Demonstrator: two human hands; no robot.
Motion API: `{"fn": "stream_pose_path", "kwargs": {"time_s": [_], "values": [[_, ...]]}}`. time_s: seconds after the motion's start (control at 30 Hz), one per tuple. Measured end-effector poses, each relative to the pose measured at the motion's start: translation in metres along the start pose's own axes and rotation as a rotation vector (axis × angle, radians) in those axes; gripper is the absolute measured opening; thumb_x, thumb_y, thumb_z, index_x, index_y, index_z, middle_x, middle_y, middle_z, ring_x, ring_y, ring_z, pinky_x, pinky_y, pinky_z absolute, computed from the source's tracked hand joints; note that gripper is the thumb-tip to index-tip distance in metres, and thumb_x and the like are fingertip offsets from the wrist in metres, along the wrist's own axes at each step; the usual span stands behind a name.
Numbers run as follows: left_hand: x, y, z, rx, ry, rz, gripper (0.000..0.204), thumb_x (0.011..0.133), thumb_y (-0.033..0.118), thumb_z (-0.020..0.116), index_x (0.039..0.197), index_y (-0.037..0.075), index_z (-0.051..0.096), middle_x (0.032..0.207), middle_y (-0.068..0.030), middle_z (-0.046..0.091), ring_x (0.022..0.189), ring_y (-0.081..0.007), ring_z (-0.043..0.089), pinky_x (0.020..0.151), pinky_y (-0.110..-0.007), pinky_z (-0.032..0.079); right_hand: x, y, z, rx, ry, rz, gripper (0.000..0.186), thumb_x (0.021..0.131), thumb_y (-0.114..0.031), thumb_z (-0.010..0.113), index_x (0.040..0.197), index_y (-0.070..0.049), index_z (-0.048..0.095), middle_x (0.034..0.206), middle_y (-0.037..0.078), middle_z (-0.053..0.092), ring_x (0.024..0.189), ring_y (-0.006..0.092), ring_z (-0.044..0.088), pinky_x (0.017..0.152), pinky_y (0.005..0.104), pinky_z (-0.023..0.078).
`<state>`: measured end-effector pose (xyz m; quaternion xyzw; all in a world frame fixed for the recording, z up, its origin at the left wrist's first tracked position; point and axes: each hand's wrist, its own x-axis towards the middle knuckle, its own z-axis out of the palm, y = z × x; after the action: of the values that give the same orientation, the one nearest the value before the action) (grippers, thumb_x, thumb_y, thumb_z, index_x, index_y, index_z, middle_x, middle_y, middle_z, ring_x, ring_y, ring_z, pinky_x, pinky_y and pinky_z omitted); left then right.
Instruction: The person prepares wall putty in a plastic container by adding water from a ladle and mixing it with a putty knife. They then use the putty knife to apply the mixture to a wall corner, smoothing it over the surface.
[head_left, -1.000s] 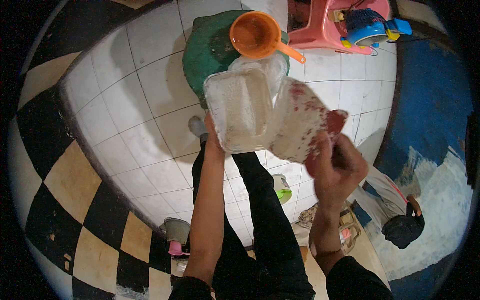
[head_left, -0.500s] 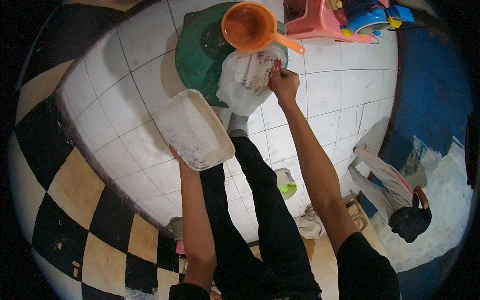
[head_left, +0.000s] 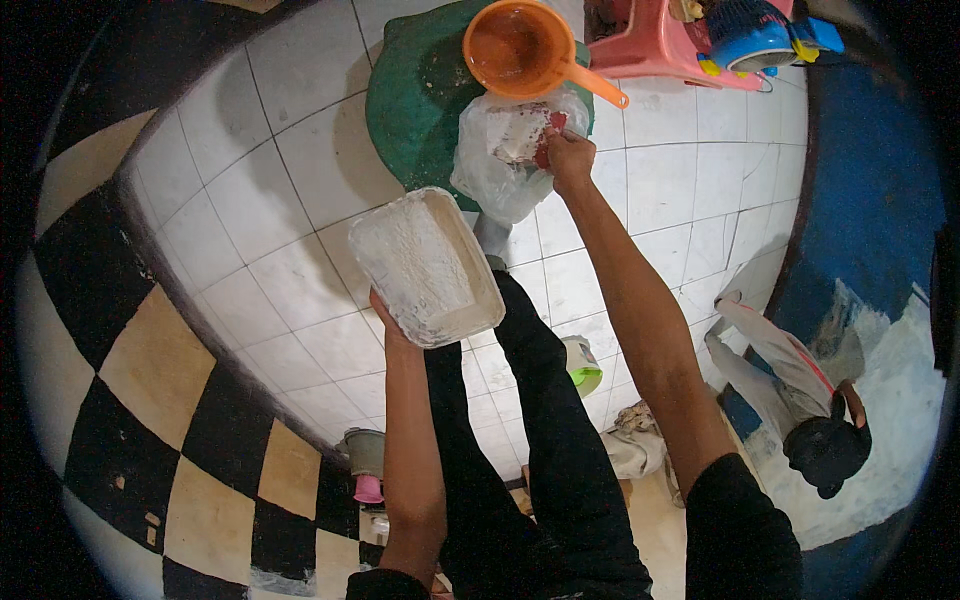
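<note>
My left hand [head_left: 388, 316] grips a white rectangular plastic tub [head_left: 493, 300] by its near side, fingers mostly underneath. White residue coats the tub's inside. At the mouth of a clear plastic bag [head_left: 512, 198], my right hand [head_left: 570, 160] is closed on a red scraper [head_left: 545, 150] whose blade is smeared white. How much the bag contains is hard to tell. The bag lies over the edge of a round green stool top [head_left: 400, 120]. Beside it, partly on the same top, an orange dipper [head_left: 515, 50] holds liquid, its handle pointing right.
A pink plastic stool [head_left: 650, 50] with a blue fan-like device [head_left: 750, 40] is at the far right. A person in a black cap [head_left: 828, 450] is low on the right by a blue, white-patched wall [head_left: 870, 200]. A white-and-green container [head_left: 580, 366] and grey bucket [head_left: 365, 450] stand on the floor.
The tub and my left hand have shifted right and slightly nearer. My right hand stays at the bag with the scraper, its blade slightly turned. The view has shifted a little.
</note>
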<state>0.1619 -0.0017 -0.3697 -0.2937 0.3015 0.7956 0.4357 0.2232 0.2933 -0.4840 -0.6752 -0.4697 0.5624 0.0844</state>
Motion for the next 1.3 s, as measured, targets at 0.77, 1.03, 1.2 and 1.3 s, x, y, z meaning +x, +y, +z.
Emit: {"fn": "stream_pose_path", "kwargs": {"time_s": [0.77,1.03,1.2,1.3], "values": [[0.054,0.019,0.074,0.211,0.199,0.008,0.055,0.094,0.045,0.042,0.131,0.004,0.049,0.125,-0.0129,0.058,0.108,-0.0281,0.059,0.091,-0.04,0.051,-0.083,-0.05,-0.114,0.205,-0.215,-0.024,0.025,0.092,-0.02,0.062,0.091,0.005,0.064,0.074,0.004,0.061,0.061,0.0092,0.054,0.054,0.0232,0.044],[0.078,0.004,0.063,0.246,0.176,0.005,0.059,0.093,0.051,0.043,0.129,0.005,0.052,0.12,-0.0126,0.06,0.105,-0.0276,0.061,0.089,-0.04,0.051,-0.194,-0.144,-0.118,0.098,-0.211,-0.235,0.024,0.095,-0.017,0.057,0.081,0.001,0.062,0.07,0.002,0.057,0.059,0.0061,0.048,0.052,0.0226,0.038],[0.066,-0.016,0.094,0.175,-0.032,-0.133,0.056,0.092,0.05,0.047,0.129,0.008,0.052,0.122,-0.0099,0.059,0.109,-0.0255,0.058,0.093,-0.04,0.049,-0.252,-0.155,-0.094,-0.199,-0.093,-0.619,0.008,0.087,-0.002,0.064,0.085,0.005,0.064,0.072,0.007,0.064,0.062,0.0104,0.06,0.051,0.023,0.05],[0.053,-0.021,0.129,0.175,0.016,-0.125,0.058,0.094,0.051,0.044,0.132,0.007,0.049,0.124,-0.0096,0.058,0.112,-0.0245,0.056,0.094,-0.039,0.048,-0.251,-0.142,-0.073,-0.391,-0.047,-0.928,0.01,0.08,0.007,0.066,0.09,0.007,0.065,0.076,0.013,0.066,0.064,0.012,0.064,0.05,0.0237,0.053]]}}
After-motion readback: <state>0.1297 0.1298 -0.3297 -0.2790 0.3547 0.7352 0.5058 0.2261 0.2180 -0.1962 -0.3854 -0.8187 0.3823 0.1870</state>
